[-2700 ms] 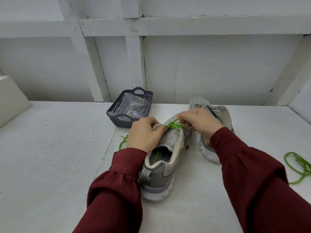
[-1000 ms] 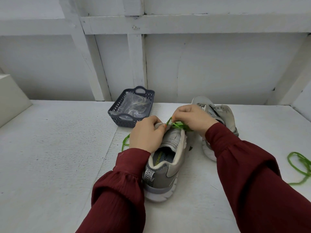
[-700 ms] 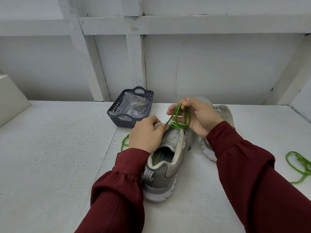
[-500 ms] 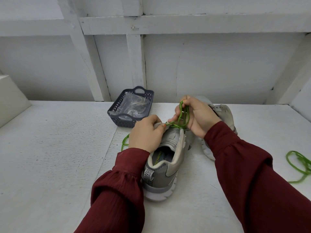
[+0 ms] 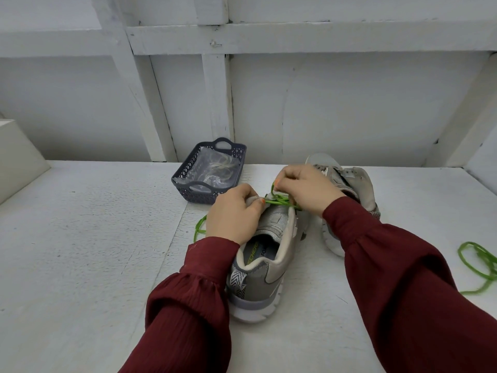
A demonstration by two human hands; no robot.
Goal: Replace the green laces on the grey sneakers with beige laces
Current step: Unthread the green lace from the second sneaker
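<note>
Hands in dark red sleeves work over a grey sneaker (image 5: 266, 265) that stands on the white table (image 5: 80, 238), heel toward the person and toe pointing to twelve o'clock. The left hand (image 5: 234, 214) is curled over the top of the tongue, thumb pressed on it, its grip closed round the upper edge of the shoe. The right hand (image 5: 306, 189) sits just past it at one o'clock, its grip pinching a raised loop of the green lace (image 5: 282, 200) between thumb and fingertips. That lace is still threaded through the shoe's eyelets, and one tail of it trails onto the table at nine o'clock of the shoe, partly hidden behind the left wrist.

At two o'clock from the held shoe lies the second sneaker (image 5: 352, 181), tipped on its side, partly behind the right hand. A loose green lace (image 5: 476, 265) lies in a tangle at three o'clock, well apart, near the table's edge. At eleven o'clock, near the left hand, stands a dark blue basket (image 5: 188, 189) holding a clear bag of pale coiled laces (image 5: 215, 168). A white panelled wall rises behind.
</note>
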